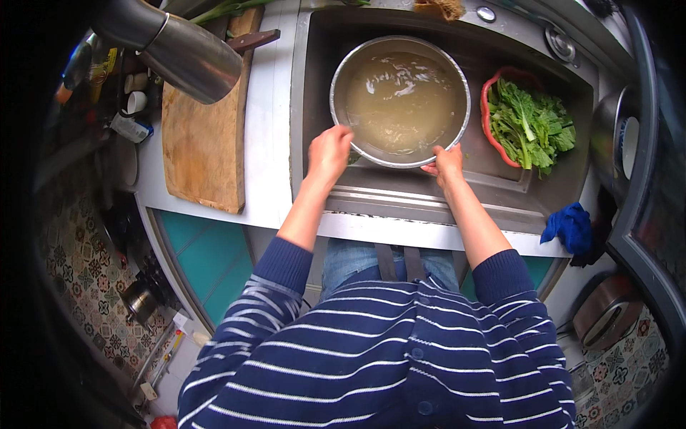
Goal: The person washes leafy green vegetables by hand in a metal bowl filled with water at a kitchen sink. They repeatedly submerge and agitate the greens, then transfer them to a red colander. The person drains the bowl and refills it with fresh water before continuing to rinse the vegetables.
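Note:
A round metal basin point(407, 154) of cloudy, yellowish water point(399, 115) stands in the left half of the steel sink point(498, 187). My right hand point(448, 163) grips the basin's near right rim, thumb on top and fingers under the edge. At the near left rim is my left hand point(329, 153), its fingers curled and blurred; whether they grip the rim cannot be told. A red scalloped plastic basket point(486, 115) holding leafy greens point(530, 126) tilts in the sink's right part. A bit of green leaf point(353, 157) shows beside my left hand.
Left of the sink, a thick wooden cutting board point(203, 155) lies on the white counter point(268, 134). Above it juts a metal cylinder point(190, 59), close to a knife handle point(254, 40). A blue cloth point(571, 228) hangs at the right front edge, near a dark frame point(638, 204).

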`<state>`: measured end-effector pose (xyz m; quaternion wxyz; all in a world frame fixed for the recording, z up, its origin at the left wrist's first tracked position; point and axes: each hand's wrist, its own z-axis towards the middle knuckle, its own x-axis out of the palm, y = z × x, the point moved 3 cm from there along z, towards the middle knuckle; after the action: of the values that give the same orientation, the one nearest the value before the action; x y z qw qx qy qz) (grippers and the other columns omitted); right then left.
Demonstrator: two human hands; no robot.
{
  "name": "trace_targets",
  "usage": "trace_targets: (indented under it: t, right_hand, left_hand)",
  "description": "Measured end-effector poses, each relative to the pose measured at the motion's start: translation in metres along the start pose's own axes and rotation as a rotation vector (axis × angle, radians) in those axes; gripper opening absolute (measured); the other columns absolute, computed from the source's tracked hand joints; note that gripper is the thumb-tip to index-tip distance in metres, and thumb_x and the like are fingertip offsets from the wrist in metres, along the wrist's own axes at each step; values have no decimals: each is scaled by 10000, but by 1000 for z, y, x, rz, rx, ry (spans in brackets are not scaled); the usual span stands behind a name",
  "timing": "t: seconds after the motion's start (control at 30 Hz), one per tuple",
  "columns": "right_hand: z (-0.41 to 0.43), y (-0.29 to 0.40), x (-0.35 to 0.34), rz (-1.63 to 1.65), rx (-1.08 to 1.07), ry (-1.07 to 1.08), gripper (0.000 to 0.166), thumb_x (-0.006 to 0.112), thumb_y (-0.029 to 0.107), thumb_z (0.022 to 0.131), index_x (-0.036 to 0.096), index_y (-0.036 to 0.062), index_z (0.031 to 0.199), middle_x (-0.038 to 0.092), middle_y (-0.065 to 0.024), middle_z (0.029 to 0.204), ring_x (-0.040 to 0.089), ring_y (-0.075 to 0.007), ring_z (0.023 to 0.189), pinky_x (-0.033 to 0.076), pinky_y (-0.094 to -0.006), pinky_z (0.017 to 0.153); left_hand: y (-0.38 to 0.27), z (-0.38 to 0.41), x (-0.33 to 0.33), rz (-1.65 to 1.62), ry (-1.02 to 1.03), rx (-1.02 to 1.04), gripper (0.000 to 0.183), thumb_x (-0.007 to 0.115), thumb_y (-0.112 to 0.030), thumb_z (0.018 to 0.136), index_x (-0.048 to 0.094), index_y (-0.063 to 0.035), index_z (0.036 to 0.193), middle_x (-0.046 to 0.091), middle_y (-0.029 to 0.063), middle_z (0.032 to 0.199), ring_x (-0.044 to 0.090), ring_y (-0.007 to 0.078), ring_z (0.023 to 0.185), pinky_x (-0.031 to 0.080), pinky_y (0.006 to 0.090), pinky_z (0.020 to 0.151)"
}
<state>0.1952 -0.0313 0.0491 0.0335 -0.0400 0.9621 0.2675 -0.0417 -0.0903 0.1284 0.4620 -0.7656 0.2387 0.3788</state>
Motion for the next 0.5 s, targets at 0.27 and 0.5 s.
trace_targets:
  t: [0.27, 0.5]
  right_hand:
    - [-32, 22, -3, 124, 223, 174, 219, 453, -12, 743, 458, -46, 959, 560, -155, 726, 558, -187, 510, 510, -267, 417]
    - [-32, -12, 26, 461, 533, 445, 198, 445, -27, 761, 467, -84, 949, 574, -236, 880, 613, -302, 666, 387, -157, 294]
  left_hand:
    - [6, -17, -6, -911, -140, -371, 311, 443, -244, 907, 559, -9, 740, 542, 37, 607, 471, 71, 460, 417, 203, 418]
    - [-38, 30, -65, -471, -264, -47, 243, 630, -241, 795, 609, -8, 726, 555, 7, 568, 490, 48, 483, 387, 207, 419]
